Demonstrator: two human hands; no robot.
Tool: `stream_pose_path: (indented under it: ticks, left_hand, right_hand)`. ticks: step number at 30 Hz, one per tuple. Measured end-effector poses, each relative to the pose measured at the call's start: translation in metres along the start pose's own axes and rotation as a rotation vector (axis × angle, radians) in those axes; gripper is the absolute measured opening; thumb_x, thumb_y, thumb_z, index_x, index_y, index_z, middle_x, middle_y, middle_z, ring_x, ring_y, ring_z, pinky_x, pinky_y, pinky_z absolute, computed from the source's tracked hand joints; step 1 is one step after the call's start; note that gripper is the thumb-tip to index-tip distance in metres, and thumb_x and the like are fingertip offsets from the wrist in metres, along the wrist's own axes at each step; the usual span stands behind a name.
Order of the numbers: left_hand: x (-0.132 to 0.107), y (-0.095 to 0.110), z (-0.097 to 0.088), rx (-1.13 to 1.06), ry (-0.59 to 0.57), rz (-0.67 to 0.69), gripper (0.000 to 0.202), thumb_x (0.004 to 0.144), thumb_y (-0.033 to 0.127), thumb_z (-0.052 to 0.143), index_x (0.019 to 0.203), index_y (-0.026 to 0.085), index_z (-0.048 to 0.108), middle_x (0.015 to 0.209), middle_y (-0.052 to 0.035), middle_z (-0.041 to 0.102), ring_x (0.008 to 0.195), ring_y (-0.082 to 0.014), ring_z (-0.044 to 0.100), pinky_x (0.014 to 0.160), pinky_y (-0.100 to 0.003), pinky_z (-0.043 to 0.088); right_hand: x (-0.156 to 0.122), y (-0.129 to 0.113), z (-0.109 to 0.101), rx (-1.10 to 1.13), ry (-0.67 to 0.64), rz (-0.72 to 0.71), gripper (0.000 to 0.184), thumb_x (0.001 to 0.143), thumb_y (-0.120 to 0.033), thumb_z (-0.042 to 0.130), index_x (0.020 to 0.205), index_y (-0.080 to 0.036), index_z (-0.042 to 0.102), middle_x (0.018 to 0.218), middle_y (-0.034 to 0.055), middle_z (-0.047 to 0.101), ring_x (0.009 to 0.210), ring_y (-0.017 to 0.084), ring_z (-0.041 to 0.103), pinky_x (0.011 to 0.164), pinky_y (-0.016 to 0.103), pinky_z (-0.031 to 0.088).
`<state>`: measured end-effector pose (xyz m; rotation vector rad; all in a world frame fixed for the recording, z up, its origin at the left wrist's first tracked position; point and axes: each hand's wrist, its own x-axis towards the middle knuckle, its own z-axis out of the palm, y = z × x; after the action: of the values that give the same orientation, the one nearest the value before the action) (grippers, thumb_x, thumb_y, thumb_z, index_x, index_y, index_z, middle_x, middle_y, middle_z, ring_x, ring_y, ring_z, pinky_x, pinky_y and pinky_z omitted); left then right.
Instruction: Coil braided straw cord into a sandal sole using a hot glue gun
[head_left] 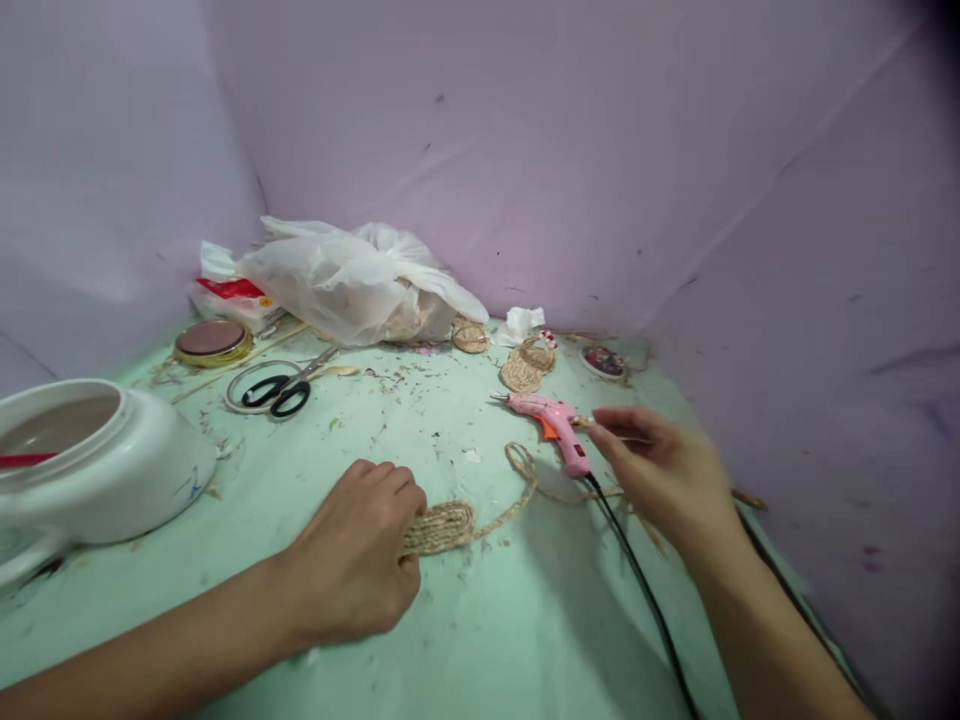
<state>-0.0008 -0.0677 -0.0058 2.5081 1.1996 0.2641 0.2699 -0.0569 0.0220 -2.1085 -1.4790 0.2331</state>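
Note:
My left hand (364, 560) is closed around one end of a flat oval coil of braided jute rope (444, 527) on the table. A loose tail of the rope (517, 500) runs from the coil to the right, looping once. A pink hot glue gun (553, 425) with an orange trigger lies on its side, nozzle pointing left. At its back end, my right hand (656, 465) pinches the glue stick (582, 422) between thumb and fingers. The glue gun's black cord (637, 565) trails toward the front edge.
A white pot (161, 460) stands at left. Black-handled scissors (289, 390) rest by a tape ring (238, 388). Behind are a round tin (213, 343), a plastic bag (352, 285), small woven rope pieces (523, 368) and a round patterned item (604, 362). Walls enclose the table.

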Motion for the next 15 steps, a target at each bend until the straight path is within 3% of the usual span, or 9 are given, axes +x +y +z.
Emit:
stream_pose_path:
  ticks: [2, 7, 9, 11, 13, 15]
  left_hand:
    - [-0.006, -0.002, 0.005, 0.04, 0.12, 0.061, 0.022, 0.065, 0.013, 0.049, 0.085, 0.014, 0.058, 0.086, -0.0092, 0.056, 0.083, -0.0243, 0.049, 0.08, -0.043, 0.037]
    - [-0.016, -0.009, 0.02, 0.1, 0.475, 0.221, 0.023, 0.068, 0.009, 0.05, 0.089, 0.012, 0.058, 0.087, -0.01, 0.057, 0.084, -0.0238, 0.05, 0.085, -0.047, 0.036]
    - [-0.016, -0.011, 0.023, 0.101, 0.542, 0.249, 0.023, 0.068, 0.009, 0.051, 0.09, 0.012, 0.058, 0.087, -0.0096, 0.058, 0.083, -0.0234, 0.051, 0.086, -0.048, 0.036]
    - [-0.015, -0.013, 0.024, 0.094, 0.56, 0.263, 0.025, 0.068, 0.009, 0.051, 0.092, 0.012, 0.057, 0.088, -0.0095, 0.058, 0.083, -0.0233, 0.051, 0.087, -0.049, 0.036]
    - [-0.013, -0.014, 0.023, 0.081, 0.588, 0.27, 0.026, 0.067, 0.008, 0.052, 0.092, 0.012, 0.057, 0.089, -0.0095, 0.058, 0.084, -0.0231, 0.051, 0.088, -0.049, 0.036]
    - [-0.012, -0.015, 0.022, 0.072, 0.613, 0.278, 0.027, 0.066, 0.008, 0.053, 0.092, 0.012, 0.056, 0.089, -0.01, 0.058, 0.084, -0.0231, 0.051, 0.087, -0.049, 0.037]
  right_hand:
    - [0.021, 0.001, -0.001, -0.086, -0.083, 0.025, 0.026, 0.074, -0.038, 0.06, 0.086, -0.017, 0.068, 0.084, 0.0083, 0.071, 0.081, 0.024, 0.064, 0.062, 0.031, 0.045]
    - [0.055, 0.0, 0.015, -0.214, -0.37, 0.172, 0.026, 0.062, -0.035, 0.074, 0.051, -0.015, 0.062, 0.046, 0.0031, 0.059, 0.058, 0.023, 0.062, 0.05, 0.029, 0.039]
    - [0.058, 0.002, 0.022, -0.219, -0.464, 0.26, 0.024, 0.066, -0.033, 0.075, 0.06, -0.013, 0.064, 0.056, 0.0027, 0.063, 0.061, 0.02, 0.063, 0.055, 0.028, 0.045]
    - [0.056, 0.004, 0.027, -0.163, -0.514, 0.331, 0.022, 0.08, -0.033, 0.064, 0.087, -0.012, 0.065, 0.085, 0.0048, 0.067, 0.075, 0.018, 0.063, 0.066, 0.032, 0.051]
    - [0.05, 0.006, 0.029, -0.032, -0.525, 0.359, 0.024, 0.089, -0.031, 0.053, 0.108, -0.016, 0.058, 0.11, 0.0062, 0.06, 0.09, 0.018, 0.061, 0.076, 0.036, 0.052]
    - [0.041, 0.006, 0.028, 0.176, -0.496, 0.32, 0.027, 0.089, -0.03, 0.052, 0.114, -0.018, 0.055, 0.117, 0.007, 0.057, 0.095, 0.019, 0.06, 0.079, 0.038, 0.051]
